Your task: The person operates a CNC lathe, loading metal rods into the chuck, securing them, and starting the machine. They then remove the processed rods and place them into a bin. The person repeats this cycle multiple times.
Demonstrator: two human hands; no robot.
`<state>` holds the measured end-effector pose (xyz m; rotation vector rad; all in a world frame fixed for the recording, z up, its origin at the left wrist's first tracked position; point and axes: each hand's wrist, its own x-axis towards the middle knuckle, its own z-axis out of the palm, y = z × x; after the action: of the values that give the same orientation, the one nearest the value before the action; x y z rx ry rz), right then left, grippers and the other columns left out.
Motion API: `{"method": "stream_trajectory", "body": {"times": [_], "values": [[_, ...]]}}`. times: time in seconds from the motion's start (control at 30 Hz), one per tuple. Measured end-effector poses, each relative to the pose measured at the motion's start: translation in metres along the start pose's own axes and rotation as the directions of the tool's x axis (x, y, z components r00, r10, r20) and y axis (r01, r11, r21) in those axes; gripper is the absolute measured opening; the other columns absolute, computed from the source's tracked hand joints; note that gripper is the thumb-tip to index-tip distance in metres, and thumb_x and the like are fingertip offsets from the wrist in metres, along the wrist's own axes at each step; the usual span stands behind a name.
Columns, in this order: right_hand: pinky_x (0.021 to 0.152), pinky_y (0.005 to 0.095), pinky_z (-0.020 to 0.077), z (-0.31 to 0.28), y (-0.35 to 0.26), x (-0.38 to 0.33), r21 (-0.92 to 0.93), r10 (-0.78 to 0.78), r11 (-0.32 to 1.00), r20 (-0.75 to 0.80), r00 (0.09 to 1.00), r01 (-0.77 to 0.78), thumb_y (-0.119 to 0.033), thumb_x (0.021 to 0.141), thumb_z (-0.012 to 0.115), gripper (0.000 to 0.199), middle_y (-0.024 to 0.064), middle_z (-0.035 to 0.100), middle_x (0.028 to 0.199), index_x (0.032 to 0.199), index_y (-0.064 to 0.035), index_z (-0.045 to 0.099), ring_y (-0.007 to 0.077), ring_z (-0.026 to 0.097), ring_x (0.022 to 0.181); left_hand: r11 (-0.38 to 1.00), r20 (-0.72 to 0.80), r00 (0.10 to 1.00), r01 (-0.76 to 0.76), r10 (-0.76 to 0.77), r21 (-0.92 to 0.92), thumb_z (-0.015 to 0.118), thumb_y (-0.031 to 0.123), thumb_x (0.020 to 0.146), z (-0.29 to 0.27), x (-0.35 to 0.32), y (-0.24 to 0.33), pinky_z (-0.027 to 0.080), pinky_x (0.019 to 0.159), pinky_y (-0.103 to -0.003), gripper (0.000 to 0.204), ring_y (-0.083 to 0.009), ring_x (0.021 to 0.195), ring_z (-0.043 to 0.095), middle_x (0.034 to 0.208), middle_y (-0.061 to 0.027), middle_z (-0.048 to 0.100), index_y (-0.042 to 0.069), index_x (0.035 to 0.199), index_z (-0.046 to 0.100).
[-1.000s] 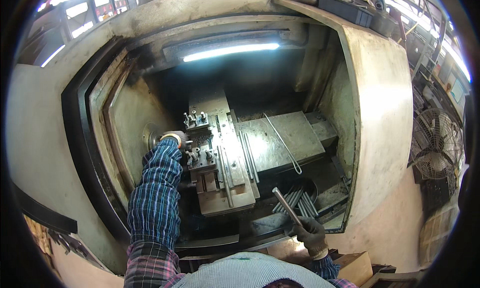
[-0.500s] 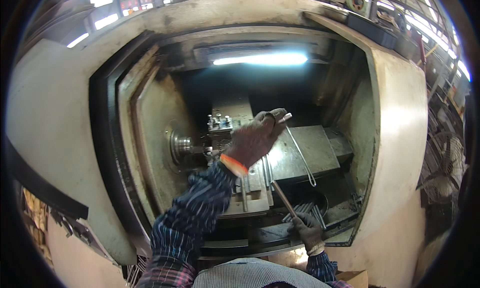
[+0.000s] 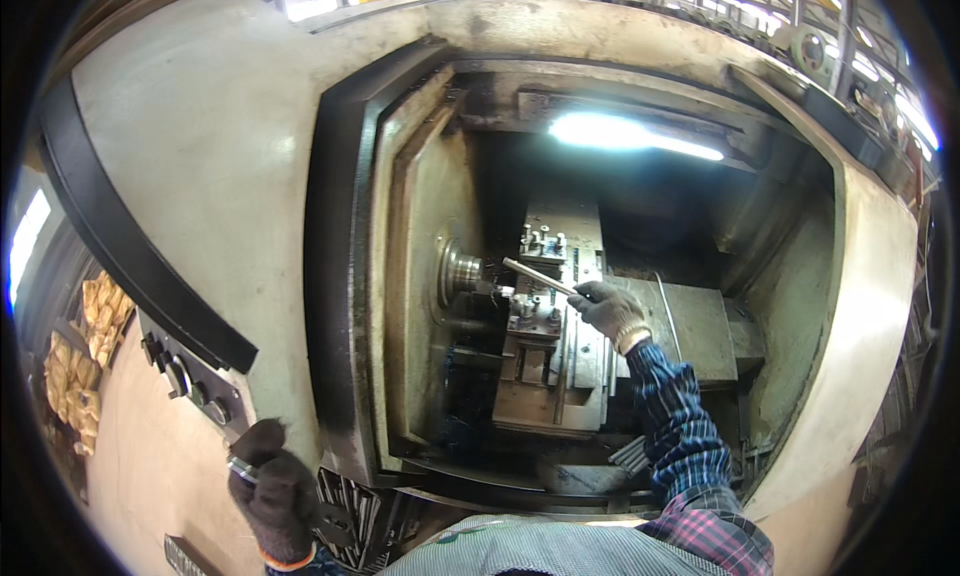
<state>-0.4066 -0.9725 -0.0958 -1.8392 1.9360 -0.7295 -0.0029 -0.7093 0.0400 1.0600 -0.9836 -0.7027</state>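
So the person's leaning into the open lathe (image 3: 250, 176), a big grimy beige cabinet with the door slid back. Right hand (image 3: 610, 311), in a grey work glove, is reached deep inside and closed around one end of a thin metal rod (image 3: 538, 276). The rod sticks out up and to the left from the fist, its free end pointing toward the chuck (image 3: 460, 273) but not quite at it, hanging over the tool post (image 3: 535, 316). The sleeve on that arm is blue plaid.

Left hand (image 3: 272, 491) is way down at the lower left, outside the machine, in a dark glove with an orange cuff. It's curled shut around something small and shiny, a short metal piece (image 3: 240, 468) poking out of the top of the fist. Can't tell what that piece is, too little of it shows. The hand sits just beside the control knobs (image 3: 185, 376) on the front panel, not touching them.

Inside, the chuck is on the left wall with a short stub in it, the tool post and carriage (image 3: 555, 376) right next to it, bolts standing up behind. A strip light (image 3: 630, 136) glows at the top of the enclosure. A bent wire hook (image 3: 668, 316) lies on the flat grey cover to the right of the hand. More rods (image 3: 630, 456) are stacked down in the tray near the person's elbow. Yellowish stuff (image 3: 80, 356) is piled at far left, too blurry to say what.
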Motion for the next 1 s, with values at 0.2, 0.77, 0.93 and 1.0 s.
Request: {"method": "stream_trajectory", "body": {"times": [0.2,0.77,0.93,1.0], "values": [[0.087,0.0441,0.0545,0.009,-0.051,0.050,-0.325,-0.175,0.918,0.179,0.968,0.226,-0.052,0.093,0.062,0.043,0.0134,0.074,0.103,0.108,-0.0140,0.075,0.0321,0.071,0.099,0.955,-0.492,0.869,0.097,0.057,0.282,0.064,0.023,0.101,-0.084,-0.019,0.007,0.029,0.041,-0.020,0.044,-0.0047,0.048,0.038,0.082,-0.0040,0.061,0.001,0.139,0.056],[0.095,0.0415,0.0529,0.016,-0.047,0.089,-0.509,-0.165,0.752,0.471,0.867,0.420,-0.042,0.096,0.061,0.040,0.0140,0.073,0.112,0.121,-0.0122,0.071,0.0323,0.067,0.112,0.828,-0.482,0.726,-0.216,0.491,0.518,0.055,0.019,0.106,-0.082,0.080,-0.052,0.054,0.092,-0.031,0.036,-0.0193,0.116,0.062,0.132,-0.0124,0.063,-0.003,0.135,0.059],[0.084,0.0401,0.0571,0.024,-0.012,0.116,-0.412,-0.051,0.852,0.549,0.834,0.323,-0.034,0.095,0.056,0.034,0.0134,0.075,0.101,0.115,-0.0125,0.073,0.0266,0.073,0.094,0.771,-0.544,0.601,-0.206,0.585,0.603,0.052,0.017,0.107,-0.076,0.083,-0.063,0.058,0.090,-0.034,0.035,-0.0209,0.114,0.064,0.132,-0.0128,0.063,-0.006,0.132,0.059],[0.083,0.0427,0.0561,0.035,-0.030,0.119,-0.351,-0.170,0.843,0.547,0.820,0.409,-0.038,0.094,0.057,0.037,0.0151,0.074,0.099,0.113,-0.0103,0.074,0.0301,0.072,0.091,0.364,-0.252,0.570,-0.090,0.782,0.927,0.052,0.018,0.107,-0.084,0.081,-0.068,0.058,0.091,-0.035,0.035,-0.0226,0.114,0.064,0.133,-0.0146,0.063,-0.008,0.131,0.059]]}}
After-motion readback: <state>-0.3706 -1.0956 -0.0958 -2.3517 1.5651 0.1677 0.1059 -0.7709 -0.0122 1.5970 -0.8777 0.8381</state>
